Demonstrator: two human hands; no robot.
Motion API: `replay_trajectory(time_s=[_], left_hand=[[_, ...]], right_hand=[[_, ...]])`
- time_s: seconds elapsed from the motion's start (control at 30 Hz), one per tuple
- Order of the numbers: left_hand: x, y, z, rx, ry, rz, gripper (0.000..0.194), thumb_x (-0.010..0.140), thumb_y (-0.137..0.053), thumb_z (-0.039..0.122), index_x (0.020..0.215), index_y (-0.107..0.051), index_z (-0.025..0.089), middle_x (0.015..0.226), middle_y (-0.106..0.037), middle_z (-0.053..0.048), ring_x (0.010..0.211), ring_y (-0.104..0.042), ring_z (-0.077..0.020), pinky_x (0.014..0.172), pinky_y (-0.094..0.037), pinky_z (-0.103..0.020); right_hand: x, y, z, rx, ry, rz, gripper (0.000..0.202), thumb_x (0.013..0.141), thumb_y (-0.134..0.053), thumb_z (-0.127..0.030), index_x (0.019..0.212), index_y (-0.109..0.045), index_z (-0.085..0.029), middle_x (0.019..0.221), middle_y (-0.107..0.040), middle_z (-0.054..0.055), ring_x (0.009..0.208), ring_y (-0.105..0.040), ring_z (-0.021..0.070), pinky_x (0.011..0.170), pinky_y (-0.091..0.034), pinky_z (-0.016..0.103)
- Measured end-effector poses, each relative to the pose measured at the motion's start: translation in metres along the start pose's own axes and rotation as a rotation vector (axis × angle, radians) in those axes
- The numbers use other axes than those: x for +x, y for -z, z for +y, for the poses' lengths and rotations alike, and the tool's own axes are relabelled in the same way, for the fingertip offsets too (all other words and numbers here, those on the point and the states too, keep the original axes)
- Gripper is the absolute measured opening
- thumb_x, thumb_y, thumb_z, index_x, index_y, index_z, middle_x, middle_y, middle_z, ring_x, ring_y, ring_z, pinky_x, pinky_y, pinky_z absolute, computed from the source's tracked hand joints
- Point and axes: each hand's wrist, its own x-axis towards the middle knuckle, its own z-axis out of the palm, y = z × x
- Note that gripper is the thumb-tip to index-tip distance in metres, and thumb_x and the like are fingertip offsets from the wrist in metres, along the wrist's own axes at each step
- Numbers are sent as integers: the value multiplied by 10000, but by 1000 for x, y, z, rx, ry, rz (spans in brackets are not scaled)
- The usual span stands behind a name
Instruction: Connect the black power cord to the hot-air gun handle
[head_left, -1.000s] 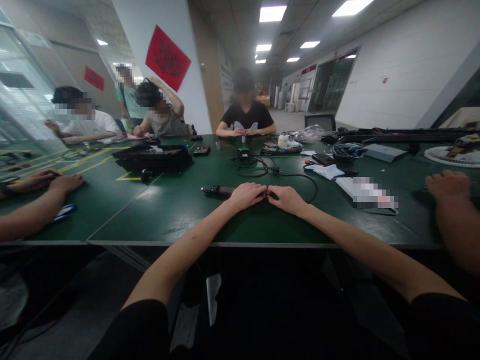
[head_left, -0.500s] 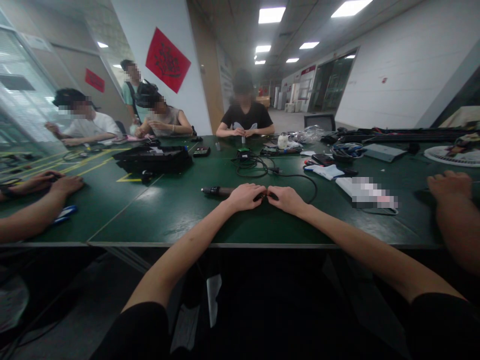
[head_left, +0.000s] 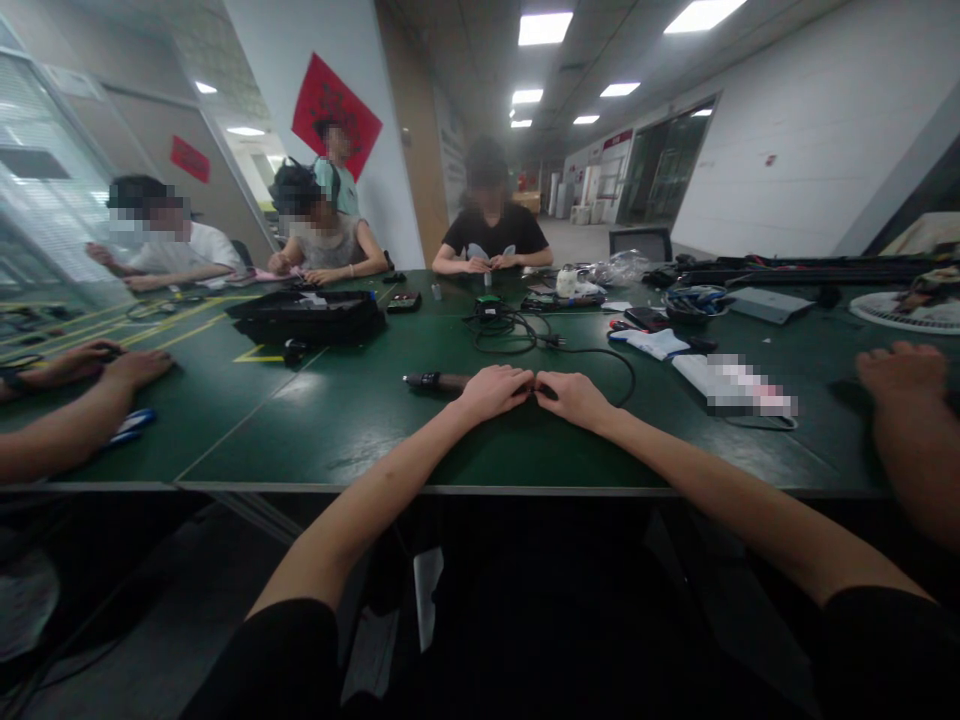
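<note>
My left hand (head_left: 495, 392) and my right hand (head_left: 574, 398) meet fingertip to fingertip just above the green table (head_left: 360, 440). The fingers of both are closed on a small dark piece, mostly hidden between them, whose kind I cannot make out. Behind my left hand lies a dark, tube-shaped tool (head_left: 450, 383) with a silver tip pointing left; its right end is covered by the hand. A black cable (head_left: 619, 358) curves round behind my right hand and runs back toward a plug (head_left: 555, 341) and a coil of black cord (head_left: 499, 338).
A black open tray (head_left: 307, 318) stands left of centre. To the right lie a white-and-blue cloth-like item (head_left: 652, 343), a white packet (head_left: 712, 385) and a grey box (head_left: 769, 304). Other people's hands rest at the left (head_left: 135, 368) and right (head_left: 904, 375) edges.
My hands stay almost in place, with the left fingers shifting slightly around the small dark piece. In the background a standing person has moved to the right.
</note>
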Motion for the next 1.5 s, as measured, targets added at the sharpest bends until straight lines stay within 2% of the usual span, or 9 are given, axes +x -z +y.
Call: replay_trajectory(time_s=[0.13,0.3,0.5,0.67,0.8,1.0,1.27,1.5], left_hand=[[-1,-1,0,-12,-15,15,256,1031,-528,417,1193,-590,230,1102,-715,-56,1029,-674,-246,885,-484,-374],[-1,1,0,-19,-21,4,227,1030,-525,360,1206,-586,230,1117,-717,-57,1043,-672,-237,899,-479,-363],[0,2,0,-21,-11,-4,238,1041,-514,391,1202,-587,231,1111,-716,-65,1041,-675,-240,891,-480,-363],[-1,3,0,-30,-25,-24,231,1029,-523,353,1215,-589,232,1145,-717,-63,1067,-672,-237,911,-479,-361],[0,1,-1,-1,-3,-13,242,1053,-495,397,1199,-587,228,1110,-715,-66,1038,-674,-240,878,-478,-360],[-2,-2,-4,-24,-54,2,246,1032,-526,379,1223,-573,231,1139,-714,-52,1056,-671,-234,904,-477,-358],[0,0,-1,0,-10,-8,264,1050,-502,423,1205,-592,229,1114,-714,-67,1043,-672,-238,898,-482,-359],[-1,0,-1,-20,-20,0,228,1035,-513,357,1209,-590,232,1121,-719,-62,1047,-675,-234,898,-483,-360]], right_hand=[[0,0,0,3,0,-3,58,983,-603,-266,1026,-627,-235,986,-748,44,861,-691,208,741,-419,272],[0,-1,0,-1,0,10,62,979,-605,-258,1029,-632,-234,975,-744,43,860,-686,209,742,-415,274],[0,-1,1,17,6,2,69,979,-607,-257,1038,-631,-231,981,-742,47,860,-688,210,747,-419,277],[0,-2,1,21,4,14,58,974,-608,-245,1027,-627,-232,981,-743,46,869,-689,209,751,-423,275],[0,-2,1,25,10,9,56,978,-605,-251,1028,-623,-233,980,-742,43,867,-687,207,759,-426,273],[0,-2,2,24,10,10,46,986,-601,-256,1020,-622,-233,987,-741,46,864,-685,205,760,-425,272],[0,-2,2,19,12,10,62,985,-601,-260,1036,-622,-234,994,-741,45,876,-685,208,760,-425,273],[0,-2,1,5,4,7,50,984,-598,-256,1023,-620,-233,972,-736,42,861,-683,206,752,-422,274]])
